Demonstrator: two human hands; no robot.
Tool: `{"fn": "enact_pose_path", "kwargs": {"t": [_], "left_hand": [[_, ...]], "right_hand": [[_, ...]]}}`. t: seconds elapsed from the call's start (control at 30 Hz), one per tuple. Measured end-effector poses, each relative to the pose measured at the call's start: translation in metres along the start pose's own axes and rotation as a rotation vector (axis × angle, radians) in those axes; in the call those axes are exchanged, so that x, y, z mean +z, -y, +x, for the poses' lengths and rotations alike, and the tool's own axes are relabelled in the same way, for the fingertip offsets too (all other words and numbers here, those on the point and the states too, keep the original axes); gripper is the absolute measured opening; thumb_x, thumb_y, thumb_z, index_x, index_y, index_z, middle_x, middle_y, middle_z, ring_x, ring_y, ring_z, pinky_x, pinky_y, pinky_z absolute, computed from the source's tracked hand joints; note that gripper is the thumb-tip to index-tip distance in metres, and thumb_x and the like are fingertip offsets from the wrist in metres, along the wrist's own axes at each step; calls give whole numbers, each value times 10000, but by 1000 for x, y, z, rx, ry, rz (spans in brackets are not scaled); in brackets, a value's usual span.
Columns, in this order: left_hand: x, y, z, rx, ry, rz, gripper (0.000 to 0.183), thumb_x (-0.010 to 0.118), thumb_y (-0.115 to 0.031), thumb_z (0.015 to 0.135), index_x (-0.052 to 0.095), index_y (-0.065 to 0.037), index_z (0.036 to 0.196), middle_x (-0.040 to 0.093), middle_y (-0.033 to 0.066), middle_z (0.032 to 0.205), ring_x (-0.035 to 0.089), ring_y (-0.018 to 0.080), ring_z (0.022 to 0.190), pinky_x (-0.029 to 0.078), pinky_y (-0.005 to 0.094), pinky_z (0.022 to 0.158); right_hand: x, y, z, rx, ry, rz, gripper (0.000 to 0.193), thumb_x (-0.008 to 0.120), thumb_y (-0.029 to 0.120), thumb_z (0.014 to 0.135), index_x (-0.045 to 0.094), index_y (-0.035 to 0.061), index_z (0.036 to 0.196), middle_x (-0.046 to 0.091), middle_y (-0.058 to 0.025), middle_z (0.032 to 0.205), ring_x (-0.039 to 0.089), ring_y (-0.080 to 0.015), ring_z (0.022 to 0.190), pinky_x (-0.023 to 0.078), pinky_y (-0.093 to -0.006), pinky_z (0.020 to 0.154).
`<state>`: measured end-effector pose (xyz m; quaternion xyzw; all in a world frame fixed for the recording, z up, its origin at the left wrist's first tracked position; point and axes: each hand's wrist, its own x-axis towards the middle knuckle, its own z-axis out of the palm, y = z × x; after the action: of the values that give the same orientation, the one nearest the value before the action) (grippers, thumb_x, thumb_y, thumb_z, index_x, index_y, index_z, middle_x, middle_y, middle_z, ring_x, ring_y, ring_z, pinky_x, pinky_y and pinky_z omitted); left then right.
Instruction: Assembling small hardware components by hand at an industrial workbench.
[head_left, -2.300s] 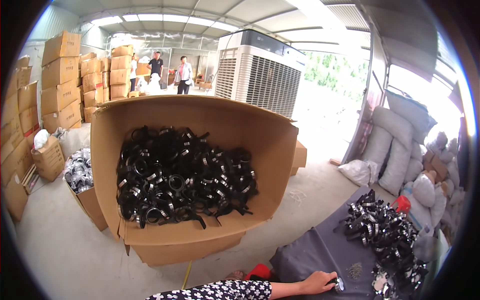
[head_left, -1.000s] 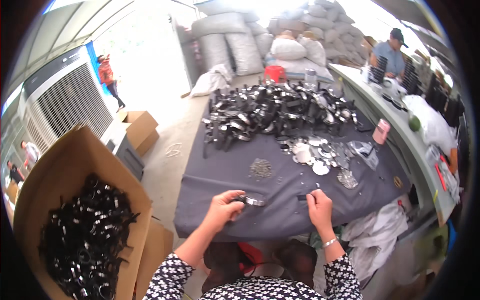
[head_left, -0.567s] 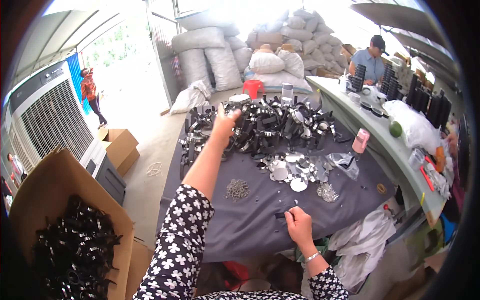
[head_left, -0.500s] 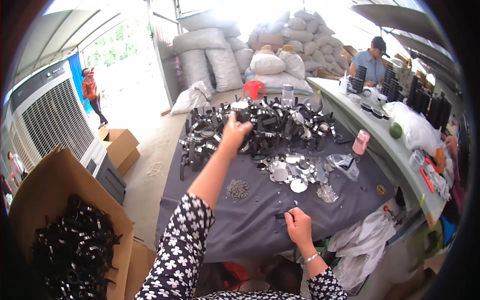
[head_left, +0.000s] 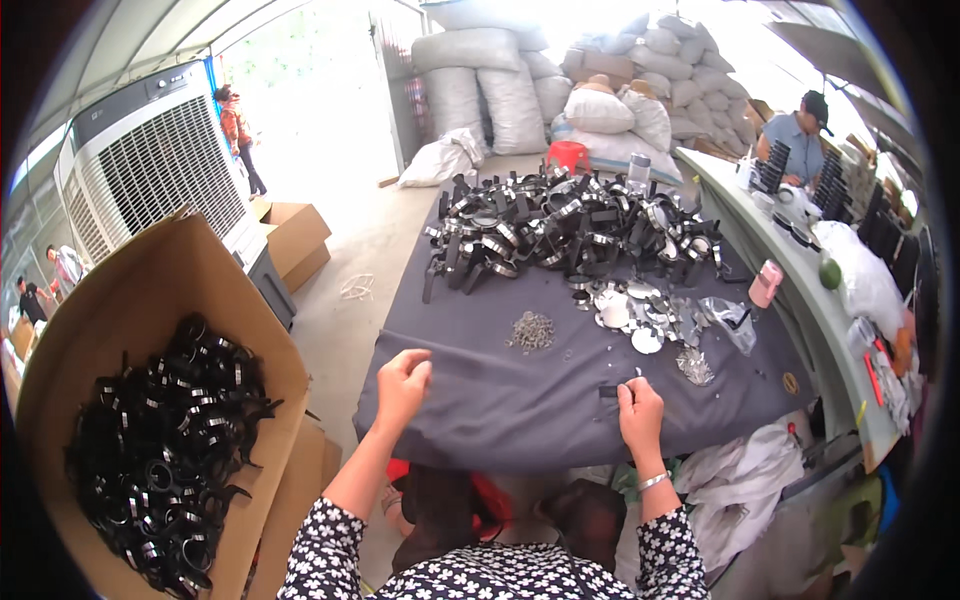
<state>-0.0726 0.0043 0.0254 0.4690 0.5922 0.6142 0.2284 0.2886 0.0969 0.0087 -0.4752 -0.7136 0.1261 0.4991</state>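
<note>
My left hand (head_left: 402,386) hovers above the near left edge of the grey cloth-covered table (head_left: 400,335). Its fingers are loosely curled, thumb and forefinger a little apart, and no held thing shows. At the near right of the cloth, my right hand (head_left: 641,408) grips a short, flat black piece (head_left: 608,391), which sticks out to the left. Its far end is hidden in the fingers. Beyond my hands lie a heap of small grey metal bits (head_left: 533,331), silver discs (head_left: 647,341) and bright slim metal pieces (head_left: 694,367). A large pile of black parts with silver rings (head_left: 560,225) covers the far side.
A cardboard box (head_left: 290,440) full of similar black parts stands at my left, before an air cooler (head_left: 165,150). On the right, a person (head_left: 797,140) works at a long table (head_left: 735,205). A pink bottle (head_left: 766,284) and a clear bag (head_left: 730,322) sit on the cloth.
My left hand has drawn back from the far pile to the near left edge of the table. My right hand keeps hold of the black piece. The view has shifted leftward.
</note>
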Motion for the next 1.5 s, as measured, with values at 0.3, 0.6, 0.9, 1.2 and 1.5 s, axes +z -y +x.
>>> {"fn": "enact_pose_path", "kwargs": {"t": [0.3,0.6,0.9,1.2,1.5], "left_hand": [[-60,6,-65,240,-308,304,223,614,-67,808,659,-19,1020,654,148,720,606,190,607,488,330,603],[-262,-1,-154,114,-975,733,157,612,-63,800,680,-30,937,643,89,692,600,132,620,479,285,589],[-346,26,-230,-304,-1007,1193,205,631,-98,751,678,-61,948,671,129,842,653,315,795,521,424,697],[-366,67,-172,-559,-619,1406,166,588,-108,747,671,-29,867,671,195,811,662,371,780,533,468,707],[-382,1,-171,-391,-1147,374,172,558,-102,799,668,16,859,661,156,688,655,257,539,509,361,484]], "right_hand": [[17,28,-7,-29,75,-40,155,570,127,871,577,-21,828,573,-196,712,540,-309,608,426,-406,596],[15,-23,-9,-83,162,6,214,533,144,940,485,-23,815,471,-102,667,447,-185,625,403,-335,596],[21,-28,1,-126,132,-91,222,511,171,960,502,-20,847,493,-100,688,451,-197,627,404,-336,597],[-1,26,-9,-59,176,-202,329,555,246,923,618,-54,1043,660,-239,933,627,-377,833,489,-407,736],[-11,26,-12,-69,164,-215,283,554,218,908,630,-31,1021,662,-236,953,630,-384,859,491,-418,748]]}}
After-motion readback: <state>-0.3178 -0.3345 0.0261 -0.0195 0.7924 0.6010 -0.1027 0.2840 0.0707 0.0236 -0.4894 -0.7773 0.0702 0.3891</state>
